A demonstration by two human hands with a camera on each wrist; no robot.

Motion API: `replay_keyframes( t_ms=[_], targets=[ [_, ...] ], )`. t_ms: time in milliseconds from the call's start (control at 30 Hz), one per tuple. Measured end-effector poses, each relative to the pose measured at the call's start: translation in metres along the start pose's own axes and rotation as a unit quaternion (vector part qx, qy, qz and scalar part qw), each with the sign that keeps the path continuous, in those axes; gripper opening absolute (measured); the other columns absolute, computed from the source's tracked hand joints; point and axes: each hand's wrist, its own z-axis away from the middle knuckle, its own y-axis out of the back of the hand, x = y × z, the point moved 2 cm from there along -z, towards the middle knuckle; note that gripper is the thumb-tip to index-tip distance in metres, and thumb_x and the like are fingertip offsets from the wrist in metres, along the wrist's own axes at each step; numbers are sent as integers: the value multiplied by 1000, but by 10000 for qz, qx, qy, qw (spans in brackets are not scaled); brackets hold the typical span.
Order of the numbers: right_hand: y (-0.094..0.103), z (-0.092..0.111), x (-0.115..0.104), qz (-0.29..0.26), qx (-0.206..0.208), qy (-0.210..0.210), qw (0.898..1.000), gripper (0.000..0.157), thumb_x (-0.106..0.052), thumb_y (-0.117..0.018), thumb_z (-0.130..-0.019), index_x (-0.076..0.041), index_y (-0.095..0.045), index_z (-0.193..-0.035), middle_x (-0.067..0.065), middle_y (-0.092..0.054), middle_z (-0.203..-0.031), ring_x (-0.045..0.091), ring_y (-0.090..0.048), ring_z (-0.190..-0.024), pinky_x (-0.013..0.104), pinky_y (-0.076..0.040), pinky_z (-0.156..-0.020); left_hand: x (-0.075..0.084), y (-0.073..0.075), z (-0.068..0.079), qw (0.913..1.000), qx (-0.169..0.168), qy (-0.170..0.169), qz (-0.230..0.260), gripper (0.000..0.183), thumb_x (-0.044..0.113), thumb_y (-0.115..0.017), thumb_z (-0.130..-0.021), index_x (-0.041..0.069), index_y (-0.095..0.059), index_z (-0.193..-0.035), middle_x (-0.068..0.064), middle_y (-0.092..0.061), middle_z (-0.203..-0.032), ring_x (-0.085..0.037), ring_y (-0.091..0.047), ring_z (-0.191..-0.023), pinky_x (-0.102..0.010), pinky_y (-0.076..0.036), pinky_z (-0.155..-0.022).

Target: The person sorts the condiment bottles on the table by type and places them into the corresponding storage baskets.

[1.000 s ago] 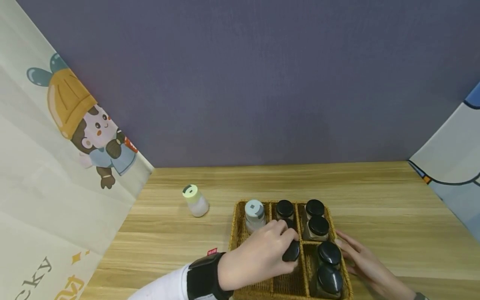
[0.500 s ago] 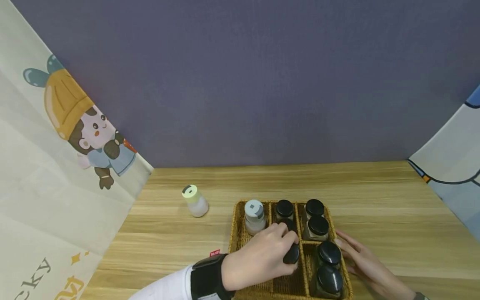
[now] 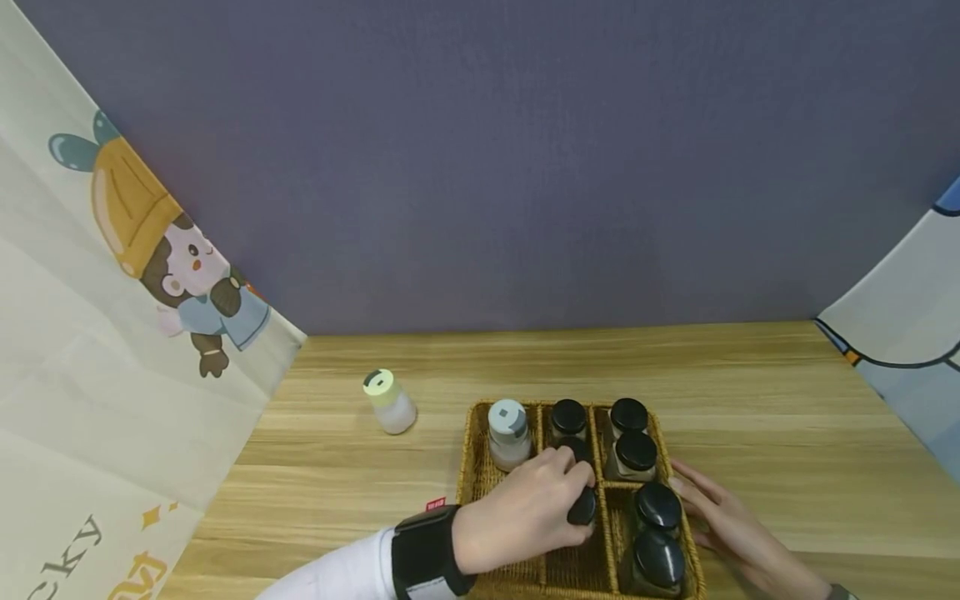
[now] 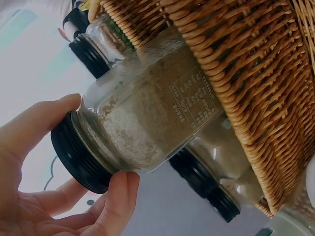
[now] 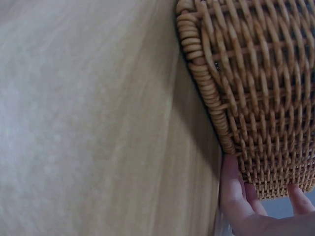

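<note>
My left hand (image 3: 521,512) reaches over the wicker basket (image 3: 463,479), pinching the black lid of a glass jar (image 3: 582,507) in the middle column. In the left wrist view, thumb and fingers grip the lid's rim; the jar (image 4: 147,108) holds a greyish-brown powder, and its lower end is hidden behind the basket's woven wall. My right hand (image 3: 731,529) touches the basket's right outer side with extended fingers. In the right wrist view, fingertips rest against the basket's wicker wall (image 5: 256,98) near the wooden tabletop (image 5: 108,123).
Several other black-lidded jars (image 3: 636,452) stand in the basket's right and middle compartments. A shaker with a pale blue-white cap (image 3: 509,421) stands back left inside it. A yellow-capped shaker (image 3: 392,404) stands on the table left of the basket. A dark panel (image 3: 525,167) rises behind.
My left wrist and forearm have shifted slightly to the right, while the fingers stay on the same jar lid. The right hand, basket and shakers hold their places.
</note>
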Motion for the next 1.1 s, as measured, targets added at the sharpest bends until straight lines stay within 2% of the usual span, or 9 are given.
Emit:
replay_keyframes(
  t_ms=[333, 800, 1100],
  targets=[
    [0, 0, 0, -53, 33, 53, 10000, 68, -39, -42, -92, -7, -9, -142, 31, -15, -139, 30, -48, -110, 47, -46, -83, 0, -8, -2, 9994, -348, 49, 5, 35, 34, -68, -76, 10, -56, -98, 3, -47, -78, -4, -38, -62, -9, -31, -52],
    [0, 0, 1, -59, 77, 52, 9999, 68, -39, -43, -91, -8, -10, -142, 30, -13, -140, 32, -47, -111, 47, -47, -83, -1, -19, -5, 9990, -416, 26, -147, 37, 36, -69, -74, 9, -57, -96, 4, -45, -73, -3, -36, -58, -9, -29, -49],
    [0, 0, 0, -75, 19, 14, 10000, 69, -40, -43, -91, -8, -9, -142, 30, -11, -140, 33, -46, -111, 47, -47, -82, -3, -23, -5, 9986, -522, -15, -51, 36, 33, -69, -75, 8, -57, -99, 3, -47, -76, -4, -38, -60, -10, -31, -50]
  ],
)
